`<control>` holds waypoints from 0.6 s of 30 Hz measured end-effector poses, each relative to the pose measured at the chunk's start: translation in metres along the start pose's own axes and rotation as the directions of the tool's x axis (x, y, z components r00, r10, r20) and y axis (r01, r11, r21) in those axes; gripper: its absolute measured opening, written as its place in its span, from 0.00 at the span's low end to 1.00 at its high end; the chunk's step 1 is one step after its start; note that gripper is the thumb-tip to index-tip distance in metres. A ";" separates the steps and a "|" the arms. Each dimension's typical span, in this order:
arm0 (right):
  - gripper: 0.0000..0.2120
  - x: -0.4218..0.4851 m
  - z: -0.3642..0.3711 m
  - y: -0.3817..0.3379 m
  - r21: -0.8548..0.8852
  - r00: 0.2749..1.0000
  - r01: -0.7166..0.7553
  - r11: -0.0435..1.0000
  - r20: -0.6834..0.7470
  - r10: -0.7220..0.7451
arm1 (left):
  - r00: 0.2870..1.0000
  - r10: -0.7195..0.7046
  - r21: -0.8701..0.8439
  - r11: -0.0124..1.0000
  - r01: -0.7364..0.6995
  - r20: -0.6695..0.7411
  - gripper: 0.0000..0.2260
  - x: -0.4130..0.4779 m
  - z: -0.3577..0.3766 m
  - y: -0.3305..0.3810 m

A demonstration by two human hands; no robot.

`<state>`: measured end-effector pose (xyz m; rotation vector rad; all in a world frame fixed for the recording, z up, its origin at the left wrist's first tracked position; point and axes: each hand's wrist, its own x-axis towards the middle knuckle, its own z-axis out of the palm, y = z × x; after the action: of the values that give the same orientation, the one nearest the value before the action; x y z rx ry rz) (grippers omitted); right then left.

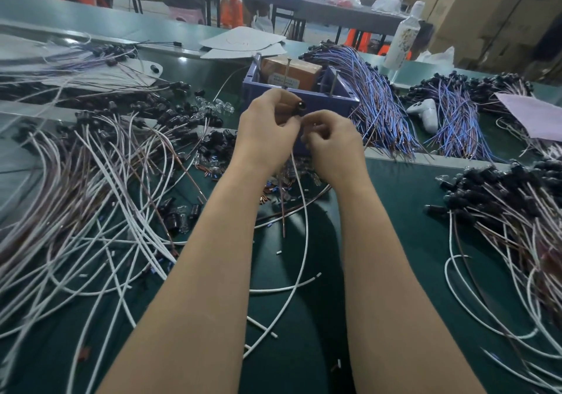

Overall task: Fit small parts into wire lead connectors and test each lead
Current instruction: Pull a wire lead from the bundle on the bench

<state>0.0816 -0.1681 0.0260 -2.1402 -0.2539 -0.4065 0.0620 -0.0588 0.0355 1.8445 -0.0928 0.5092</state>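
My left hand [267,126] pinches a black connector [299,104] raised in front of the blue bin [328,97]. My right hand [330,138] is curled right beside it, its fingertips meeting the connector; what they hold is too small to make out. A white lead [304,211] and a brown lead [284,211] hang down from between the hands onto the green mat. Small clear parts and tiny copper and blue pieces [213,165] lie scattered under my wrists.
A large heap of white and brown leads [91,196] covers the left. Blue-wired bundles [374,101] lie right of the bin, and another black-capped pile [501,205] sits far right. A white handheld device [425,112], a bottle [403,36] and a cardboard box [289,69] in the bin stand behind.
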 end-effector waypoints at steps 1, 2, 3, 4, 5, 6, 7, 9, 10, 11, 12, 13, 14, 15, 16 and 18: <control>0.13 0.001 -0.003 -0.001 0.034 1.000 -0.012 0.999 -0.005 0.012 | 1.000 0.001 0.015 1.000 0.000 -0.014 0.08 0.000 0.000 0.000; 0.15 0.002 -0.005 -0.002 0.072 1.000 -0.016 0.997 -0.008 0.017 | 1.000 0.003 0.026 1.000 -0.002 -0.024 0.09 0.000 0.001 0.000; 0.15 0.002 -0.007 -0.003 0.105 1.000 -0.015 0.994 -0.008 0.016 | 1.000 0.007 0.032 0.999 -0.006 -0.030 0.09 -0.001 0.002 0.001; 0.15 0.003 -0.009 -0.004 0.124 1.000 -0.012 0.992 -0.004 0.013 | 0.999 0.013 0.038 0.999 -0.011 -0.036 0.09 -0.002 0.002 0.001; 0.13 0.003 -0.010 -0.005 0.129 1.000 -0.008 0.992 0.004 0.008 | 0.999 0.020 0.046 0.999 -0.018 -0.041 0.09 -0.002 0.003 0.002; 0.11 0.003 -0.011 -0.005 0.125 1.000 -0.001 0.992 0.016 -0.001 | 0.999 0.028 0.058 0.998 -0.026 -0.044 0.09 -0.002 0.003 0.002; 0.08 0.003 -0.012 -0.005 0.115 0.999 0.010 0.993 0.031 -0.014 | 0.998 0.039 0.073 0.997 -0.035 -0.047 0.09 -0.002 0.003 0.002; 0.06 0.004 -0.013 -0.006 0.091 0.999 0.034 0.995 0.036 -0.038 | 0.997 0.062 0.100 0.993 -0.056 -0.050 0.09 0.000 0.003 0.002; 0.05 0.004 -0.013 -0.006 0.083 0.999 0.041 0.996 0.019 -0.043 | 0.996 0.071 0.111 0.992 -0.065 -0.051 0.09 0.000 0.002 0.002; 0.05 0.004 -0.013 -0.006 0.084 0.999 0.043 0.996 -0.001 -0.043 | 0.996 0.077 0.123 0.990 -0.070 -0.052 0.09 0.001 0.002 0.002; 0.05 0.004 -0.014 -0.007 0.094 0.999 0.044 0.995 -0.017 -0.042 | 0.996 0.080 0.134 0.988 -0.073 -0.049 0.09 0.000 0.002 0.002; 0.05 0.004 -0.013 -0.008 0.106 0.999 0.046 0.993 -0.028 -0.043 | 0.996 0.080 0.142 0.987 -0.073 -0.043 0.09 0.000 0.002 0.002; 0.05 0.004 -0.013 -0.009 0.118 0.999 0.047 0.992 -0.032 -0.044 | 0.996 0.079 0.147 0.986 -0.073 -0.034 0.08 0.000 0.001 0.002; 0.06 0.004 -0.013 -0.009 0.129 0.999 0.047 0.991 -0.029 -0.043 | 0.997 0.078 0.149 0.986 -0.073 -0.027 0.08 -0.001 0.001 0.002; 0.06 0.004 -0.013 -0.009 0.143 0.999 0.044 0.989 -0.023 -0.041 | 0.997 0.074 0.150 0.986 -0.069 -0.024 0.08 -0.002 0.001 0.002; 0.04 0.004 -0.012 -0.009 0.174 0.999 0.031 0.984 -0.017 -0.028 | 0.999 0.047 0.151 0.988 -0.044 -0.020 0.06 -0.003 0.000 0.001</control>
<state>0.0800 -0.1732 0.0405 -1.9637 -0.3023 -0.4020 0.0592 -0.0596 0.0352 1.9869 -0.0821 0.5834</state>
